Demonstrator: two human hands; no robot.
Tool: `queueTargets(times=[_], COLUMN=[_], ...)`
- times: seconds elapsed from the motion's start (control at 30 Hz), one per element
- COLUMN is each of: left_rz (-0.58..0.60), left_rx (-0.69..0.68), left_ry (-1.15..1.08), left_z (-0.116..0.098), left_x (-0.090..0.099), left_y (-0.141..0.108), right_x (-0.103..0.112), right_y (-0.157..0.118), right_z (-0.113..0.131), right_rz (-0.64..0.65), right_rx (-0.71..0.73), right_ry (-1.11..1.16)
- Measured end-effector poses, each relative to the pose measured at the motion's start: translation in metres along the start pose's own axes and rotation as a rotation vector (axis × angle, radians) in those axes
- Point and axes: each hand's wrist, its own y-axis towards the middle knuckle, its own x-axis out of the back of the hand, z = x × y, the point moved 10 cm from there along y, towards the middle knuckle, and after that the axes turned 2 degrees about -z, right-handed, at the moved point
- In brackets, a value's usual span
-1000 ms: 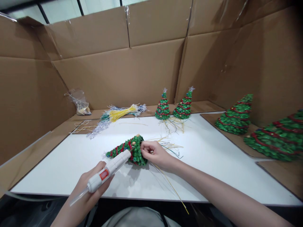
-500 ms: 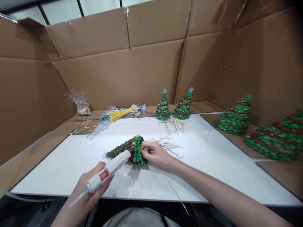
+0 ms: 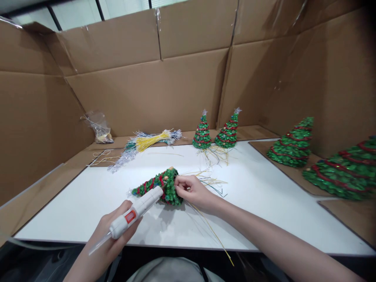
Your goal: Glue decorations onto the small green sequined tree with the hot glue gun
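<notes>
My left hand point(image 3: 114, 223) is wrapped round a white hot glue gun point(image 3: 138, 211) with a clear glue stick poking out of its back end. Its front end overlaps a small green Christmas tree figurine point(image 3: 155, 182), so the nozzle is hidden. The tree lies on its side, base to the right, with red garlands and coloured baubles. At that base my right hand point(image 3: 190, 190) has its fingers pinched together; what they hold is hidden. Thin yellow and green wires point(image 3: 210, 227) fan out around and below the right hand.
Two star-topped trees point(image 3: 201, 131) stand at the back with wires at their feet. Larger trees point(image 3: 290, 145) stand at right on cardboard. A bundle of yellow, green and silver wires point(image 3: 152, 140) and a plastic bag point(image 3: 100, 129) lie at back left. Cardboard walls point(image 3: 147, 90) enclose the white table point(image 3: 76, 207).
The glue gun has shifted very slightly to the right in my left hand. My right hand and the lying tree look unmoved.
</notes>
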Motion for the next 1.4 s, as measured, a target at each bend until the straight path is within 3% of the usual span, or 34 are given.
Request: queueTargets(times=[0.3, 0.63, 1.4], left_rz=[-0.010, 0.005, -0.010], left_rx=[0.026, 0.003, 0.042], left_ry=[-0.031, -0.037, -0.045], left_z=[0.007, -0.011, -0.002], left_x=[-0.001, 0.005, 0.005], left_y=[-0.004, 0.006, 0.002], right_x=[0.000, 0.000, 0.001], right_y=[0.000, 0.000, -0.001], right_z=[0.003, 0.002, 0.000], right_rz=[0.000, 0.002, 0.003], right_rx=[-0.013, -0.004, 0.021], right_ry=[0.015, 0.005, 0.010])
